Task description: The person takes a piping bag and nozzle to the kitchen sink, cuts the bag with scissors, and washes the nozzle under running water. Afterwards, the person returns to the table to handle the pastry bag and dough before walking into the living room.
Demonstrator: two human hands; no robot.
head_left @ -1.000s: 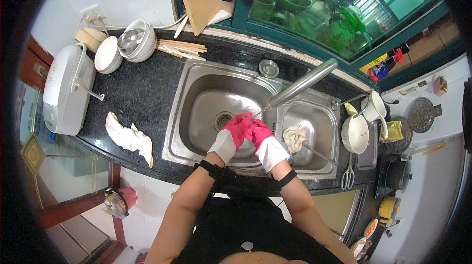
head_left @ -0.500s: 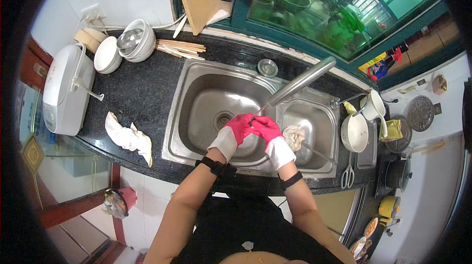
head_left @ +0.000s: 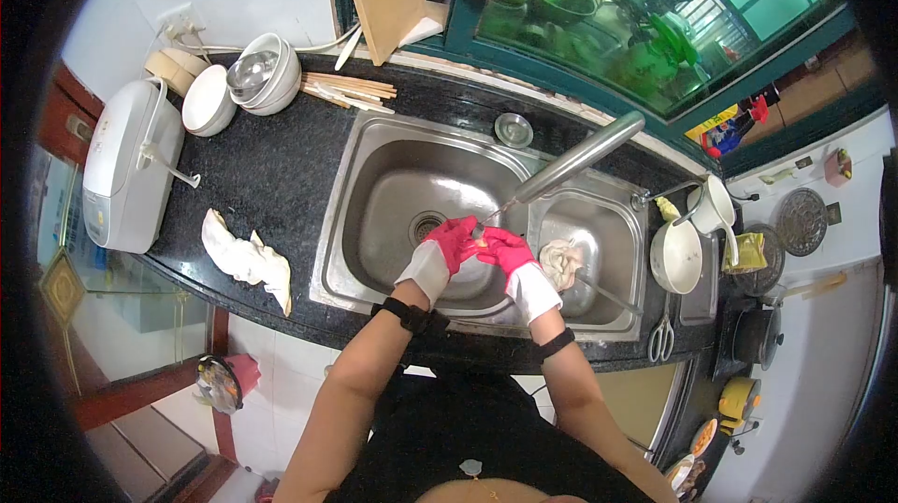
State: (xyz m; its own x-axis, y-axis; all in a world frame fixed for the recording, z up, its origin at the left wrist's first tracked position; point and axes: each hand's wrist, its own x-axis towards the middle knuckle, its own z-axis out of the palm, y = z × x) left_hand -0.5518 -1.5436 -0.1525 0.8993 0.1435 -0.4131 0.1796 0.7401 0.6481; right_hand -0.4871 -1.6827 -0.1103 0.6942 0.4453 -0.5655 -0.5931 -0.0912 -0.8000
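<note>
Over the front right part of the large sink basin point(head_left: 374, 194), my two gloved hands meet under the thin water stream from the faucet point(head_left: 580, 159). My left hand point(head_left: 449, 243), in a pink and white glove, is closed around something small and dark that I cannot make out. My right hand point(head_left: 506, 252), gloved alike, has its fingers pressed together against the same spot. A crumpled pale cloth point(head_left: 559, 263) lies in the small basin point(head_left: 599, 232), just right of my right hand. The drain point(head_left: 427, 225) shows left of my left hand.
On the counter's left stand a white rice cooker point(head_left: 131, 166), bowls point(head_left: 271, 91) and chopsticks point(head_left: 351, 88); a white cloth point(head_left: 245, 260) lies in front. To the right are a white pan point(head_left: 675, 257), scissors point(head_left: 660, 340) and a dark pot point(head_left: 756, 335).
My right hand has shifted slightly right and down since one second ago, and the wrists are farther apart. The fingers still meet at the small dark thing.
</note>
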